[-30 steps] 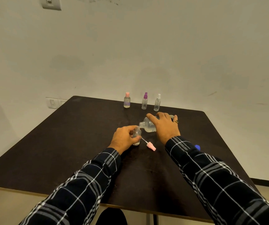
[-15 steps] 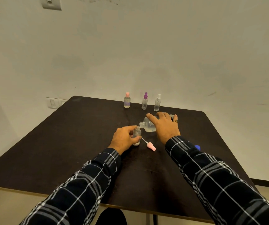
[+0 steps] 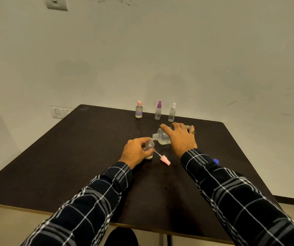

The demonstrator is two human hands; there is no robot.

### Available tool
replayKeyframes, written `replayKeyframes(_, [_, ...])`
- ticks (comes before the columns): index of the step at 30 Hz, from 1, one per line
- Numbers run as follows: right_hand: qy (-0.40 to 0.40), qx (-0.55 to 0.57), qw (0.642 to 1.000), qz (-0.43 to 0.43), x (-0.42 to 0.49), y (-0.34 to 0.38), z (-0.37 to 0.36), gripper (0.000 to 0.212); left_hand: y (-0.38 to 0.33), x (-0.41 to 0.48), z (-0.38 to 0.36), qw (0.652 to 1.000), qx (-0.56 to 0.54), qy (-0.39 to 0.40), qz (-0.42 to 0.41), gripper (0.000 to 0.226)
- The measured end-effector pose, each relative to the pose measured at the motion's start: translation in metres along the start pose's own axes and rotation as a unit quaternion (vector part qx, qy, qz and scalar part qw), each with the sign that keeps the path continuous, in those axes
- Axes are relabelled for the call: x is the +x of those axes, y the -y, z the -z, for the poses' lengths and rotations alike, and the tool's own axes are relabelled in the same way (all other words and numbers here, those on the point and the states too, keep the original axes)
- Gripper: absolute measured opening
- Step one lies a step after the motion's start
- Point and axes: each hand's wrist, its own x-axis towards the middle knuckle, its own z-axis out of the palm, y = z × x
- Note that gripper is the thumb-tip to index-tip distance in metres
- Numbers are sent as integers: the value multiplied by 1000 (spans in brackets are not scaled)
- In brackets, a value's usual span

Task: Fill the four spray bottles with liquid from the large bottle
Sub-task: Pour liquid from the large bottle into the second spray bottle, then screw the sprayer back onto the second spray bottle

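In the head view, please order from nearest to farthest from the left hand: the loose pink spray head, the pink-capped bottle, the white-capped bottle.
1. Pink spray head, lying just right of the left hand.
2. Pink-capped bottle, back row, left end.
3. White-capped bottle, back row, right end.

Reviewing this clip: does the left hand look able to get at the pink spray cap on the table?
Likely yes, once freed: the left hand grips the small bottle at the mouth of the large bottle. The pink spray cap lies just beside it, nothing between.
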Motion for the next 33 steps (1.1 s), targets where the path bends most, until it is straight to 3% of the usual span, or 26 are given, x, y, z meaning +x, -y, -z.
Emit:
replayKeyframes(16, [12, 0, 1000, -3, -1, 1, 2, 79, 0, 1, 1, 1000, 10, 3, 4, 43])
replayKeyframes(21, [21, 101, 994, -40, -3, 1, -11, 80, 1, 1, 1, 1000, 14, 6, 2, 44])
replayKeyframes(26, [-6, 327, 940, -96, -11, -2, -28, 79, 3, 2, 0, 1000, 21, 3, -3, 42])
replayKeyframes(33, [-49, 466, 869, -159, -21, -17, -31, 79, 5, 3, -1, 1000, 17, 1, -7, 43])
